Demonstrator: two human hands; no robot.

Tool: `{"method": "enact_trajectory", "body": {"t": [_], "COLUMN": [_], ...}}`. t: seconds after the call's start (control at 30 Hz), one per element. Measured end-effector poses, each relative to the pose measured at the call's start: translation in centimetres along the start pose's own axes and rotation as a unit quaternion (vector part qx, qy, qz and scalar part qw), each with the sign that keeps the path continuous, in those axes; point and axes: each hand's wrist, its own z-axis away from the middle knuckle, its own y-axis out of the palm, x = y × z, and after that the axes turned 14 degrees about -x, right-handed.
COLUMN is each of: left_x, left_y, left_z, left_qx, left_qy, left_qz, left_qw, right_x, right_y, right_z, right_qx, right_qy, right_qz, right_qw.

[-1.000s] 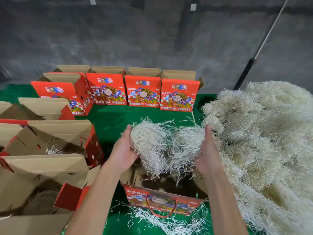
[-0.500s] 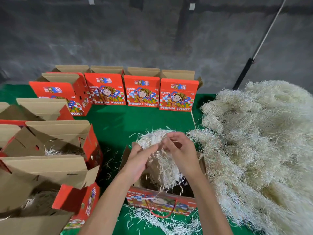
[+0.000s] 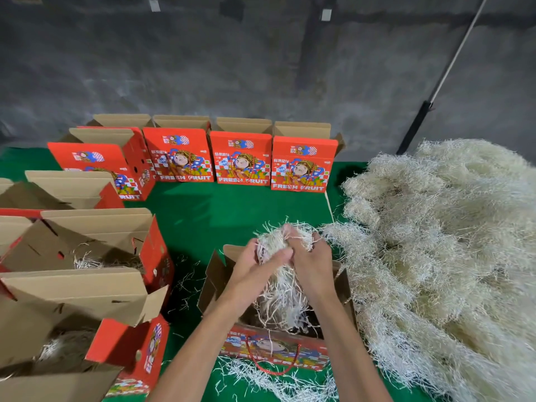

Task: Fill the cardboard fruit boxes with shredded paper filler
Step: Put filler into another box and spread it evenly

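Pale shredded paper clump (image 3: 285, 242), earlier held wide between spread palms, was now squeezed by the left hand (image 3: 255, 264) and right hand (image 3: 311, 261), fingers curled around it, above the lower-centre open box (image 3: 278, 348); stuffing looked imminent.

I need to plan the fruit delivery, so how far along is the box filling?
Done: two open boxes at left already hold filler. In hand: both hands grip a clump of shredded paper over the front box. Left: the far row of boxes, insides unseen, and the big pile.
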Motion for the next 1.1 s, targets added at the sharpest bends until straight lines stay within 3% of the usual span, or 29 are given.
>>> {"method": "enact_trajectory", "body": {"t": [0.07,0.13,0.2,0.27,0.3,0.47,0.6,0.7,0.9,1.1], "left_x": [0.0,-0.5,-0.4,-0.5,-0.8,-2.3,-2.0,-1.1,-1.7,-2.1], "left_y": [0.3,-0.2,-1.6,-3.6,-4.3,-2.0,1.9,2.5,1.1,0.1], "left_z": [0.1,0.1,-1.0,-2.2,-2.6,-1.4,0.6,0.2,-1.9,-2.3], "left_qx": [-0.015,-0.013,0.042,0.041,0.032,0.055,-0.048,-0.092,-0.145,-0.093], "left_qy": [0.028,-0.036,-0.109,-0.13,-0.123,-0.127,-0.072,-0.05,-0.134,-0.193], "left_qz": [-0.044,-0.008,0.14,0.293,0.306,0.126,0.013,0.016,0.147,0.243], "left_qw": [0.999,0.999,0.983,0.946,0.943,0.982,0.996,0.994,0.969,0.946], "right_x": [0.1,0.4,0.4,1.0,1.0,1.2,0.8,0.6,0.0,-0.2], "right_y": [-0.2,-0.5,-1.0,-2.2,-2.9,-2.6,0.0,0.1,-0.6,-0.7], "right_z": [0.3,0.2,-0.6,-1.5,-2.0,-1.9,-0.4,-0.5,-1.0,-0.5], "right_qx": [-0.011,-0.019,-0.028,-0.05,-0.049,-0.006,-0.036,-0.043,0.027,0.046], "right_qy": [-0.007,0.011,0.055,0.104,0.108,0.033,-0.031,0.046,0.132,0.192], "right_qz": [-0.015,-0.02,-0.028,-0.03,-0.031,-0.025,0.002,-0.042,-0.032,-0.062], "right_qw": [1.0,1.0,0.998,0.993,0.992,0.999,0.999,0.997,0.99,0.978]}}
